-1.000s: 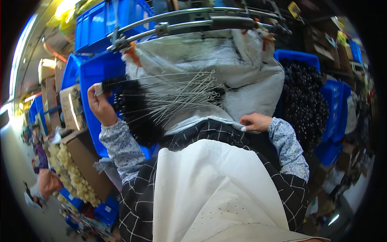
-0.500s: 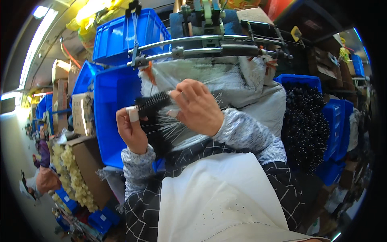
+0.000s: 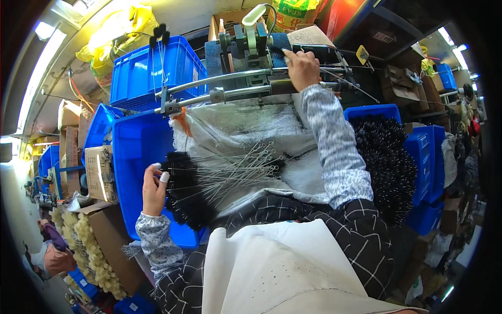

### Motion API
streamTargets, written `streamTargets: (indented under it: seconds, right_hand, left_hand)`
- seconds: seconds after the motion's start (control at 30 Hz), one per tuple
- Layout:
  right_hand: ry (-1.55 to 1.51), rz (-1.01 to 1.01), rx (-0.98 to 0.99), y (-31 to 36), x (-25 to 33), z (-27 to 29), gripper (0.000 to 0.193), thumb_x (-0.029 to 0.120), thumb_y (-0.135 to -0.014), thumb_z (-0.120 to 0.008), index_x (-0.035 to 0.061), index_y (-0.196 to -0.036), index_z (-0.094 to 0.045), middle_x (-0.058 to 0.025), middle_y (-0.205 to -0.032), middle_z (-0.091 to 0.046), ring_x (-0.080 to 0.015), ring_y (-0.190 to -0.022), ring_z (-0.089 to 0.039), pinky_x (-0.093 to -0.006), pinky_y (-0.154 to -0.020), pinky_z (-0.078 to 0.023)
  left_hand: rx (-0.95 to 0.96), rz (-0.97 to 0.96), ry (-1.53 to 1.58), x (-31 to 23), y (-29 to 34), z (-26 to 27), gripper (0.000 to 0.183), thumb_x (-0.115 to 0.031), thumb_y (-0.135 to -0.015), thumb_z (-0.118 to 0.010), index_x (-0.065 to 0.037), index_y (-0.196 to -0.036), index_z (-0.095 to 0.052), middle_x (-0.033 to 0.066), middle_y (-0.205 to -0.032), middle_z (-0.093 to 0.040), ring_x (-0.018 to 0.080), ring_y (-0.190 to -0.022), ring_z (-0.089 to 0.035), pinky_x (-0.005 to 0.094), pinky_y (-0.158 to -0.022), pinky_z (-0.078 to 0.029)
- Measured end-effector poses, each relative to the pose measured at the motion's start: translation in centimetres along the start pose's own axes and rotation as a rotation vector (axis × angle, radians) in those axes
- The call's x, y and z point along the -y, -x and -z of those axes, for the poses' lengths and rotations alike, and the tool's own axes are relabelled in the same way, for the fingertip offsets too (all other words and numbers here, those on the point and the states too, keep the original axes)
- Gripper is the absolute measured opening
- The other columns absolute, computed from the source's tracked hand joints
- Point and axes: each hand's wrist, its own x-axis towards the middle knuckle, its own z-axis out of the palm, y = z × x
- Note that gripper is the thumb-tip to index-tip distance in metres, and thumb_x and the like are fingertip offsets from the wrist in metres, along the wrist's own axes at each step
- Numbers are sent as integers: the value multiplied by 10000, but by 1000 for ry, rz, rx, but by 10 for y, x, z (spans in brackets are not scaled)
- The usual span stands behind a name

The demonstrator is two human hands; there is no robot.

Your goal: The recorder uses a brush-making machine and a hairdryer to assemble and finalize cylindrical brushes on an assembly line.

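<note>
My right hand (image 3: 303,69) reaches out to the bench machine (image 3: 254,52), fingers closed on a small black wire brush (image 3: 277,53) whose bristles show left of the fingertips. A pile of twisted-wire brushes (image 3: 183,183) lies on the grey-white sheet (image 3: 235,118) in front of me. Their black bristle heads are to the left, and their thin wire stems with looped ends fan out to the right. At the left edge of the pile is my left hand (image 3: 153,192), with white wraps on its fingertips. Its fingers are bent together against the bristle tips; what they pinch is hidden.
Metal rods (image 3: 225,86) run across in front of the machine. To the left stand a blue tub (image 3: 138,157) and a blue crate (image 3: 130,78). At right, a blue bin (image 3: 371,111) is heaped with black brushes (image 3: 384,167). Cardboard boxes (image 3: 99,170) sit farther left.
My right hand has moved from the brush in front of me up and away to the machine. My left hand has come down slightly, to the edge of the pile. The wire stems are now uncovered.
</note>
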Motion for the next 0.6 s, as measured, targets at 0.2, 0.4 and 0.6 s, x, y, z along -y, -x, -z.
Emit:
streamTargets:
  seconds: [0.2,0.4,0.6]
  right_hand:
    - [44,-86,134,-20,-9,-18,253,222,-764,-514,237,-1005,-590,-7,-816,-583,-195,-834,-484,-345,-731,-359]
    - [18,-67,146,-20,-13,-21,254,240,-767,-514,237,-1010,-588,-12,-806,-580,-194,-828,-484,-346,-734,-351]
    - [-52,-113,212,-22,-13,-23,260,219,-772,-513,248,-1022,-582,-17,-886,-584,-198,-855,-471,-342,-758,-341]
  left_hand:
    - [59,63,84,17,3,-12,87,-76,-777,-552,-5,-818,-523,2,-673,-480,75,-558,-387,211,-521,-354]
    - [48,127,97,16,-1,-9,103,-92,-790,-546,-9,-843,-518,-8,-676,-496,57,-581,-409,198,-529,-362]
    - [-3,146,123,18,-9,-15,118,-121,-804,-549,-12,-839,-521,-21,-676,-497,37,-596,-412,182,-538,-357]
